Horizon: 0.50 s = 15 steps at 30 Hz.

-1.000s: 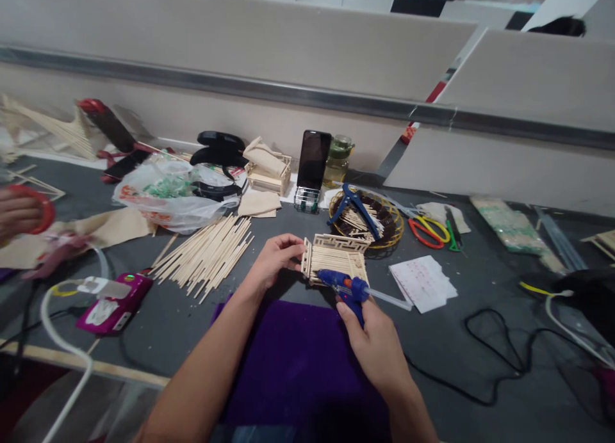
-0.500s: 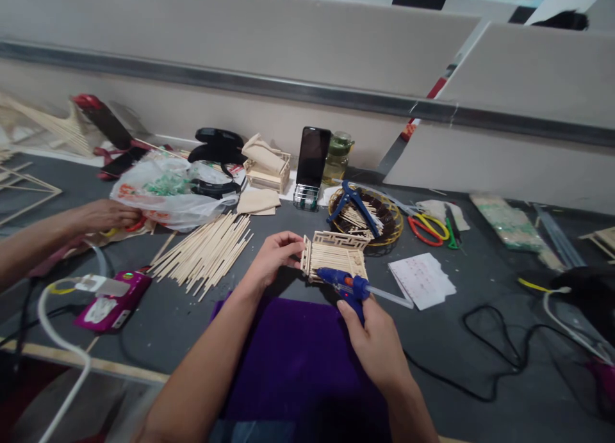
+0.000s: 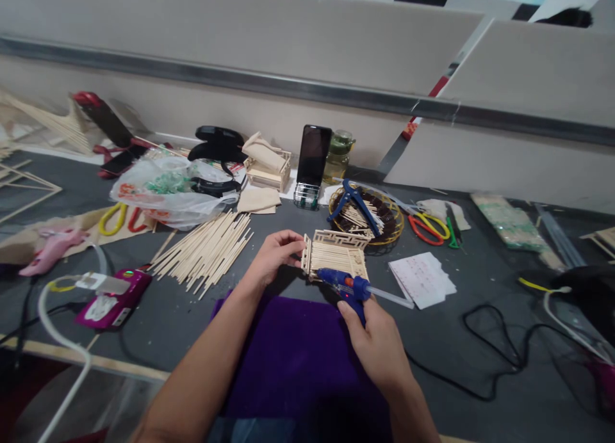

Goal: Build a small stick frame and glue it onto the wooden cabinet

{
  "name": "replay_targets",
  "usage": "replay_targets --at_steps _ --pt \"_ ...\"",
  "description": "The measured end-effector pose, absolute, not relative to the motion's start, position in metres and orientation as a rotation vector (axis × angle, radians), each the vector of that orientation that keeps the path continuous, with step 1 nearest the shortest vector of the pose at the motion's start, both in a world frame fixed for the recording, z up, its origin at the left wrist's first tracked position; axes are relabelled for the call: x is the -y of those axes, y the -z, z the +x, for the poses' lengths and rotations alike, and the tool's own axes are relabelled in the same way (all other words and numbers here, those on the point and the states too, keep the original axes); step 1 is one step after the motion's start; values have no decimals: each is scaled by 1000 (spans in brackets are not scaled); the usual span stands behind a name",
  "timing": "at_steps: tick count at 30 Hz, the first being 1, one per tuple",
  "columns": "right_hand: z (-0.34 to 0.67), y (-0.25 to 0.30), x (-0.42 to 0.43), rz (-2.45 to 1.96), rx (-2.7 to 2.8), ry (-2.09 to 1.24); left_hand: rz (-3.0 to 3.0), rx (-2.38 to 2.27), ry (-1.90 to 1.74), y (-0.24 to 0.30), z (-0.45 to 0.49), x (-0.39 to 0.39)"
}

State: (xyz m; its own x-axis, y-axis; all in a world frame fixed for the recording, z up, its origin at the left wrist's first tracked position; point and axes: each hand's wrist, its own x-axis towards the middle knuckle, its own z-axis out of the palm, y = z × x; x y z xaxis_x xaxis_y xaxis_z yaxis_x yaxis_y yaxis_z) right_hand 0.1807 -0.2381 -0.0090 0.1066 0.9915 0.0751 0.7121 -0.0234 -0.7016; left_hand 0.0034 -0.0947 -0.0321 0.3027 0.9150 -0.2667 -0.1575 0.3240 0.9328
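Note:
My left hand [image 3: 278, 256] pinches the left end of a small model [image 3: 336, 258] built of thin wooden sticks, with a slatted base and a lattice rail at the back. In my right hand [image 3: 377, 340] is a blue hot glue gun [image 3: 353, 288], a clear glue stick jutting from its rear. Its nozzle points left at the model's near left corner; whether the tip touches the wood I cannot tell. A purple cloth [image 3: 293, 360] lies in front of the model, between my forearms.
Loose wooden sticks [image 3: 204, 254] lie left of my hand. Behind the model are a wicker basket [image 3: 401, 222] with a blue clamp, a propped phone [image 3: 313, 158] and scissors [image 3: 427, 228]. Paper sheets [image 3: 423, 280] and a black cable [image 3: 494, 398] lie right. A pink glue gun [image 3: 55, 248] sits left.
Another person's hand and arm at the left have gone out of view, baring the scissors handles and the pink glue gun. My hands, the model and the blue glue gun stay practically still.

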Motion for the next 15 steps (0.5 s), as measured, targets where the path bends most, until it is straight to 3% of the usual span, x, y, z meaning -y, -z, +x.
replay_targets --at_steps 15 --pt "182 9 240 -1769 1705 -561 957 -1004 -897 31 6 96"
